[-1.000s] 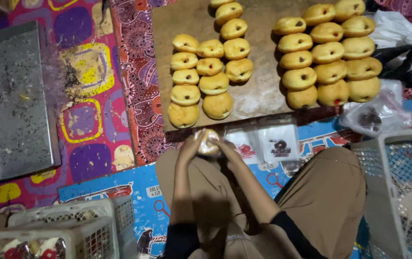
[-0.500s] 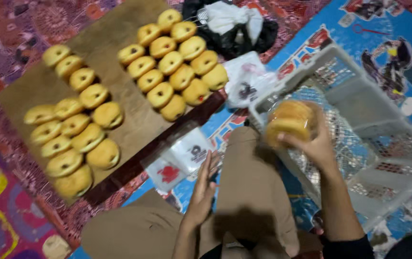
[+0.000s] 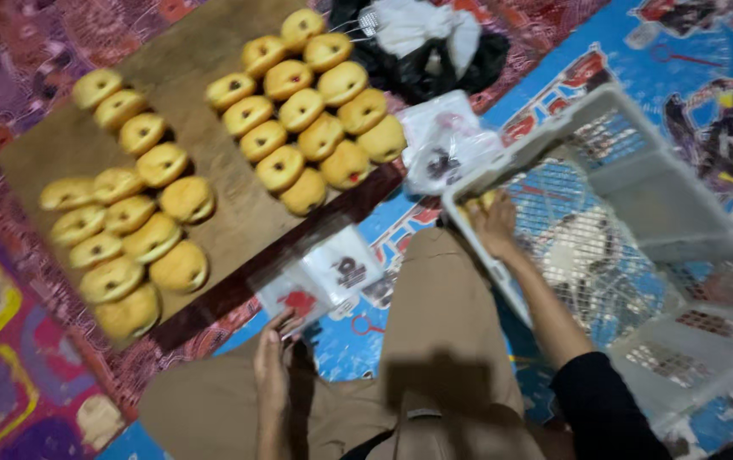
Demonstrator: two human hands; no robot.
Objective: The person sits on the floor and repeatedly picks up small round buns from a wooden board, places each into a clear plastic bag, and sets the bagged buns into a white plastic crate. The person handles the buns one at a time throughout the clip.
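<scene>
While the right hand point(image 3: 494, 223) reaches over the near rim of the white mesh basket point(image 3: 639, 136), its fingers grasp a round bun point(image 3: 476, 207) (too hidden to judge its axis); the left hand point(image 3: 273, 366), fingers released, touches flat clear packets point(image 3: 324, 277) just off the wooden board's point(image 3: 230, 196) near edge.

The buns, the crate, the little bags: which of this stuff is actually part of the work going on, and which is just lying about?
In use:
right hand setting a wrapped bun in the white crate
left hand at the clear bags
buns on the wooden board

Lying about:
black and white bags
patterned mat
</scene>
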